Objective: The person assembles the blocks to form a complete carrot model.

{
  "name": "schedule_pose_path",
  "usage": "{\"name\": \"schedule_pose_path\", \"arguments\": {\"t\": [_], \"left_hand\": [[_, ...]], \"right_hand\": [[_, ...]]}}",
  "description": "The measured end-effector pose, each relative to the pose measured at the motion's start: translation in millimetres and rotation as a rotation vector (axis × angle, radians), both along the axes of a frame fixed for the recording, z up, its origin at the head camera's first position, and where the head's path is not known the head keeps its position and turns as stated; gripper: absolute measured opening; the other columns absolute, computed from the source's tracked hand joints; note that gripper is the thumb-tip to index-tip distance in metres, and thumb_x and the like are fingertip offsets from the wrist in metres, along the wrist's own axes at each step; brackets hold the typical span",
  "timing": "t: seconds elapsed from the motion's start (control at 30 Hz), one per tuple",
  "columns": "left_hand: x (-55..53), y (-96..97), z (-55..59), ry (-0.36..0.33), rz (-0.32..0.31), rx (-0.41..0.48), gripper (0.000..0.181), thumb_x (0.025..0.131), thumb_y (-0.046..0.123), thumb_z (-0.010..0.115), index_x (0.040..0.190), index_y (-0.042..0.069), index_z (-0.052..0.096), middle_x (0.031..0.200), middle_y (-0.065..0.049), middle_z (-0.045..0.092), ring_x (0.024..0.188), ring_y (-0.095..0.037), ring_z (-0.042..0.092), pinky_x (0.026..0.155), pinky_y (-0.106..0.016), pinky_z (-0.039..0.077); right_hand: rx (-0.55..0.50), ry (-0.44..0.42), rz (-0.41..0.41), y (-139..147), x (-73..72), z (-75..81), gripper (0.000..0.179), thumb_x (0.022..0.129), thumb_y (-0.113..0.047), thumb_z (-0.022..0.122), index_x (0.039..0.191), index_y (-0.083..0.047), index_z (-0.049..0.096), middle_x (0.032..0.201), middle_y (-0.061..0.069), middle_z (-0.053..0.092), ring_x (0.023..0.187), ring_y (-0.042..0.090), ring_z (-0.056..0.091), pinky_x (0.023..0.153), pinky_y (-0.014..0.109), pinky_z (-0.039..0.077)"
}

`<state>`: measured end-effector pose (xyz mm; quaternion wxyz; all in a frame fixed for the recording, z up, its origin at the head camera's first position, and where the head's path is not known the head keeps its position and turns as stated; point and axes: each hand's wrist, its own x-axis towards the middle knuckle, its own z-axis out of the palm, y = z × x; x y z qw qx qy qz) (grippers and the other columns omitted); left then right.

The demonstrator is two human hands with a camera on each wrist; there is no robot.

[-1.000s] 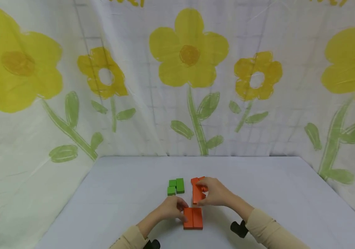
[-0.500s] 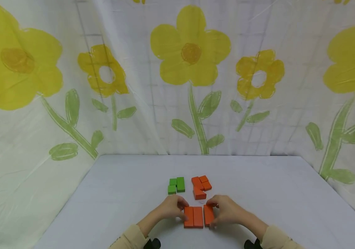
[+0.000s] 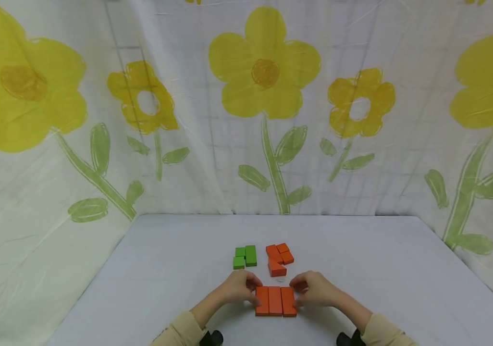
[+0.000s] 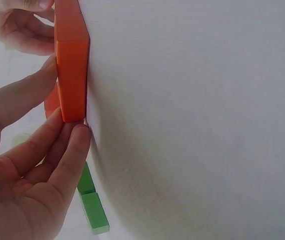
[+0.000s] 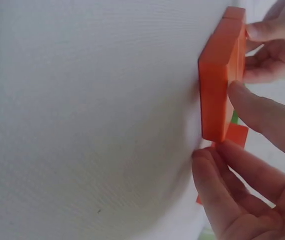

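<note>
Three flat orange-red blocks lie side by side at the front of the table: a left block (image 3: 262,301), a middle block (image 3: 275,301) and a right block (image 3: 289,302). My left hand (image 3: 234,289) holds the left block by its ends; in the left wrist view the thumb lies on its top edge and fingertips touch its far end. With thumb and fingers, my right hand (image 3: 317,290) pinches the right block, its side face (image 5: 213,102) filling the middle of the right wrist view. The middle block is untouched. A slight step shows between the right block and its neighbours.
Behind the row lies an orange wedge-ended block (image 3: 277,269), close to several smaller orange blocks (image 3: 287,257). Several green blocks (image 3: 251,255) sit to their left. A white table (image 3: 164,259) reaches back to a flower-printed curtain (image 3: 194,182).
My right hand has brought an orange block from the back group forward and set it against the right side of the two blocks. The left hand has stayed in place.
</note>
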<state>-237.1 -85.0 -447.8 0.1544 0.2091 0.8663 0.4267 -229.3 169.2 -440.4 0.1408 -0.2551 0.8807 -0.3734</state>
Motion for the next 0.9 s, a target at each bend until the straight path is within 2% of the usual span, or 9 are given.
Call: {"name": "schedule_pose_path", "arguments": {"t": [0.13, 0.33, 0.57, 0.77, 0.83, 0.9], "left_hand": [[-0.2, 0.2, -0.3, 0.006, -0.005, 0.004, 0.028, 0.071, 0.0, 0.082, 0.096, -0.002, 0.071, 0.077, 0.0, 0.057, 0.072, -0.014, 0.048, 0.065, -0.024, 0.042], [0.1, 0.4, 0.4, 0.004, -0.008, 0.009, 0.028, 0.071, -0.001, 0.082, 0.096, -0.002, 0.071, 0.079, 0.0, 0.058, 0.073, -0.014, 0.049, 0.066, -0.024, 0.044], [1.0, 0.4, 2.0, -0.009, 0.0, 0.005, 0.028, 0.072, 0.0, 0.082, 0.097, -0.002, 0.071, 0.08, -0.001, 0.06, 0.075, -0.015, 0.05, 0.067, -0.026, 0.045], [1.1, 0.4, 2.3, -0.009, 0.004, 0.008, 0.027, 0.071, -0.001, 0.082, 0.096, -0.002, 0.071, 0.079, 0.0, 0.059, 0.074, -0.014, 0.05, 0.067, -0.024, 0.044], [0.7, 0.4, 1.9, -0.007, 0.003, 0.008, 0.027, 0.071, -0.001, 0.083, 0.095, -0.002, 0.071, 0.079, 0.0, 0.059, 0.073, -0.014, 0.05, 0.066, -0.024, 0.044], [0.3, 0.3, 1.6, -0.003, 0.001, 0.01, 0.028, 0.071, -0.001, 0.083, 0.095, -0.002, 0.071, 0.079, 0.0, 0.059, 0.073, -0.013, 0.05, 0.067, -0.024, 0.044]], "right_hand": [[0.009, -0.021, 0.011, 1.3, 0.5, 1.9, 0.041, 0.069, -0.004, 0.084, 0.106, 0.007, 0.067, 0.097, 0.008, 0.067, 0.087, 0.024, 0.06, 0.077, 0.041, 0.053], [0.024, -0.008, 0.037, 0.4, 1.7, 2.4, 0.052, 0.064, -0.003, 0.089, 0.109, 0.009, 0.065, 0.103, 0.012, 0.066, 0.091, 0.028, 0.061, 0.08, 0.044, 0.053], [0.055, 0.027, 0.033, -1.5, 3.1, 0.2, 0.054, 0.063, -0.007, 0.089, 0.109, 0.008, 0.065, 0.102, 0.009, 0.065, 0.089, 0.025, 0.06, 0.077, 0.038, 0.053], [0.124, -0.004, 0.06, -1.6, -2.6, 8.3, 0.056, 0.066, -0.01, 0.088, 0.113, 0.008, 0.065, 0.104, 0.009, 0.066, 0.09, 0.024, 0.06, 0.079, 0.039, 0.052], [0.145, 0.001, 0.033, -1.8, -8.5, 13.1, 0.052, 0.069, -0.009, 0.086, 0.114, 0.008, 0.064, 0.104, 0.011, 0.066, 0.092, 0.026, 0.06, 0.081, 0.043, 0.051], [0.152, 0.035, -0.032, -3.0, -16.1, 16.2, 0.047, 0.073, -0.007, 0.083, 0.113, 0.009, 0.065, 0.104, 0.014, 0.066, 0.094, 0.03, 0.061, 0.082, 0.047, 0.051]]}}
